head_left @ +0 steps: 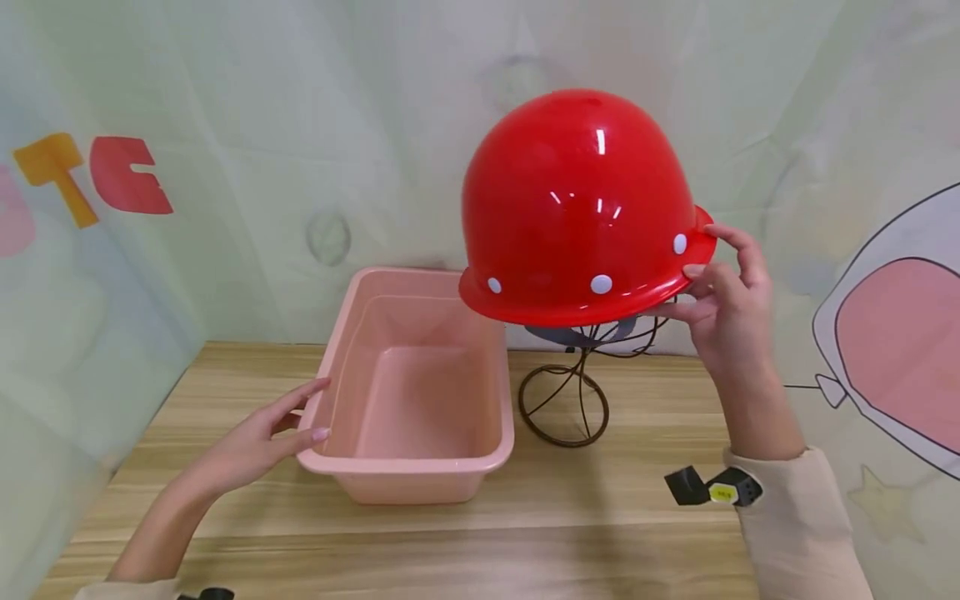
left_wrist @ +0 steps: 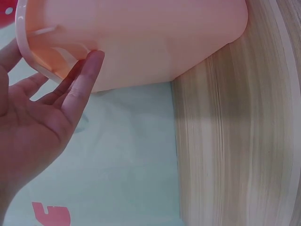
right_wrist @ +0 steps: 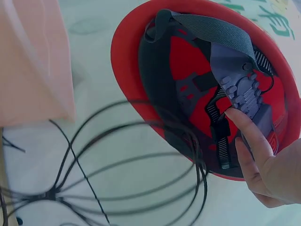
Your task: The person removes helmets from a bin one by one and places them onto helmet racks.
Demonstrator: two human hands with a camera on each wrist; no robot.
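A glossy red hard hat [head_left: 577, 208] sits atop a dark wire stand [head_left: 566, 392] at the back of the wooden table. My right hand [head_left: 723, 292] pinches its brim on the right side, thumb under and fingers on top. From below, the right wrist view shows the hat's grey inner straps [right_wrist: 221, 61] and my fingers [right_wrist: 249, 136] under the rim. An empty pink plastic tub [head_left: 416, 392] stands left of the stand. My left hand [head_left: 258, 437] rests with straight fingers against the tub's left rim [left_wrist: 42, 66].
The wooden table [head_left: 585, 517] runs to a pale printed backdrop [head_left: 262, 150] behind and at the left. A small black and yellow device [head_left: 712, 487] is strapped at my right wrist.
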